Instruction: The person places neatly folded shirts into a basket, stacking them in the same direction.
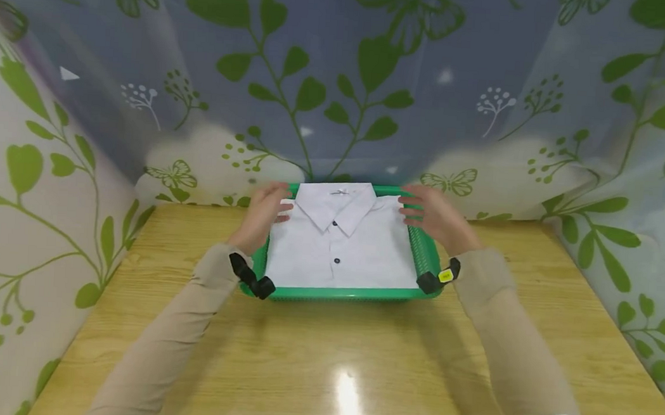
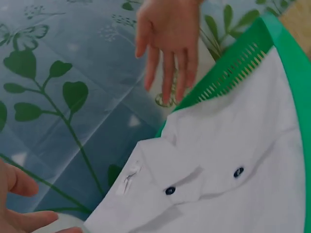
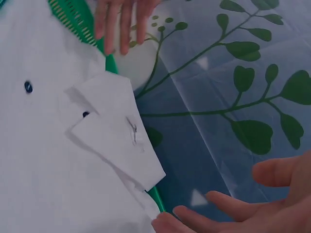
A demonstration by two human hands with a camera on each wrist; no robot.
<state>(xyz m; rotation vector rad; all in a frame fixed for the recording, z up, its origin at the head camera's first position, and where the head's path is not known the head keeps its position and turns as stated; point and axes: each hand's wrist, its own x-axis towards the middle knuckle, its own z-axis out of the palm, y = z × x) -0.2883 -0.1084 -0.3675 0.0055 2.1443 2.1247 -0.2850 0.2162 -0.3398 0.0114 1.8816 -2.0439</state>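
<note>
A folded white shirt [image 1: 358, 253] with a pointed collar and dark buttons lies face up in a green plastic basket [image 1: 339, 293]. My left hand [image 1: 265, 213] is at the basket's far left corner, its fingers extended beside the shirt's shoulder. Opposite it, my right hand [image 1: 436, 215] hovers at the far right corner with fingers spread and slightly bent. Neither hand holds anything. In the right wrist view the right fingers [image 3: 228, 206] come close to the shirt's edge. The left wrist view shows the collar [image 2: 146, 189] with a small label inside.
The basket stands on a wooden table [image 1: 300, 358], near its back edge. Behind it hangs a blue-and-white curtain [image 1: 329, 74] printed with green leaves and butterflies, with similar patterned sheets at both sides. Each wrist wears a black strap [image 1: 243, 269] with a camera.
</note>
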